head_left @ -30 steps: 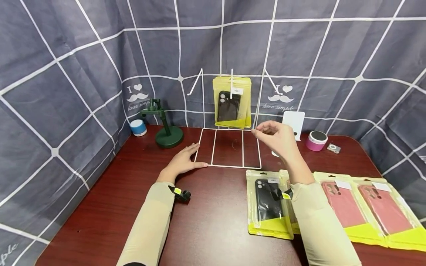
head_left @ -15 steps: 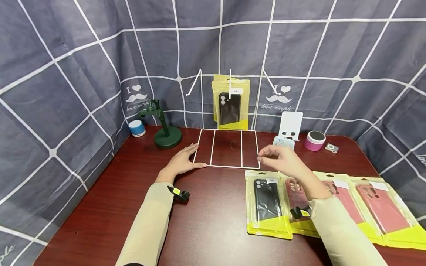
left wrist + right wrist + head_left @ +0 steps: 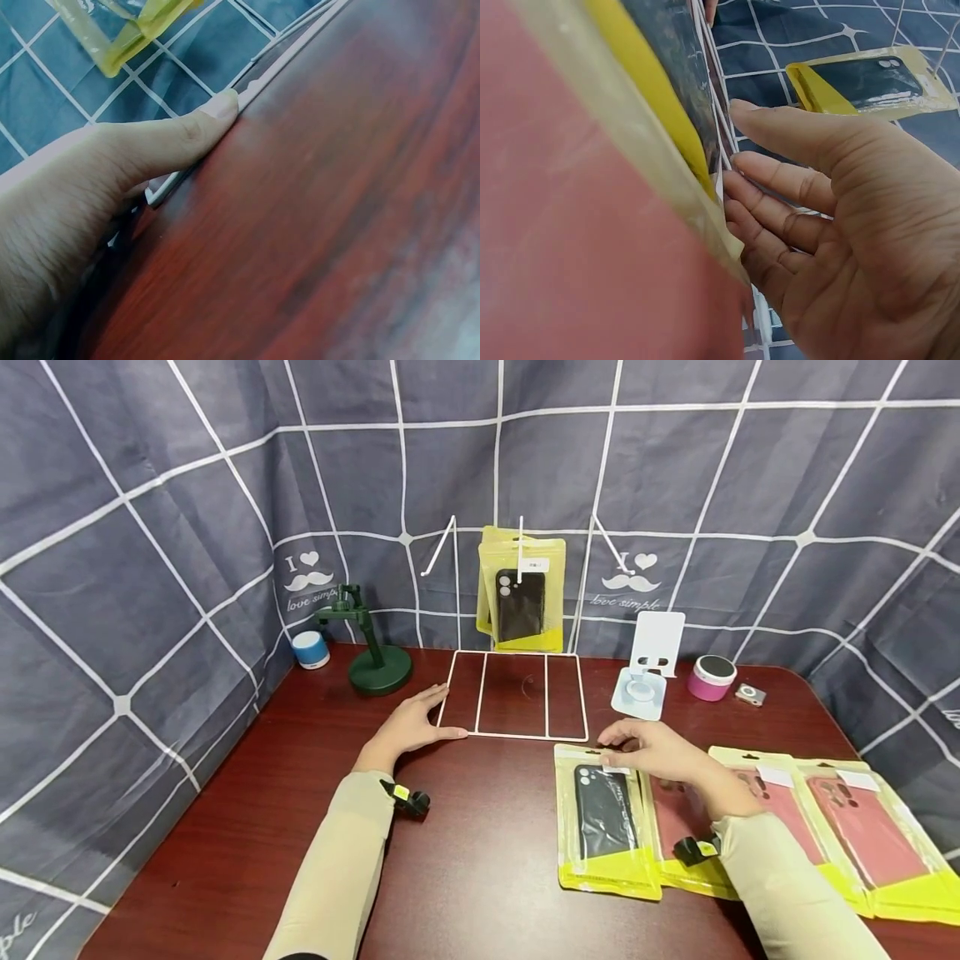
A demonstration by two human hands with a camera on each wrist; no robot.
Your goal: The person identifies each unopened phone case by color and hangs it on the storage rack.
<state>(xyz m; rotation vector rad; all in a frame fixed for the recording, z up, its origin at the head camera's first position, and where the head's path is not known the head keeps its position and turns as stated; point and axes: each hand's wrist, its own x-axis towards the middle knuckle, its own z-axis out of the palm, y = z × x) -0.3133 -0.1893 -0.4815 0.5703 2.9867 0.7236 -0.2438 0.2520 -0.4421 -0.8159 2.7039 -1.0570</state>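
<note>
Bright, even light is filling the head view, and pale glare is spreading across the tabletop (image 3: 480, 868) nearer the camera than the left hand (image 3: 405, 731) and right hand (image 3: 652, 750). Beyond them, lines on the curtain (image 3: 450, 460) are bowing toward the edges. The left-wrist view is looking dimmer, softly smeared. In the right-wrist view, a pink case (image 3: 577, 210) beside the right hand is blurring out of focus.

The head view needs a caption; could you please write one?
Left hand touching white wire rack, right hand over bagged phone cases.
</note>
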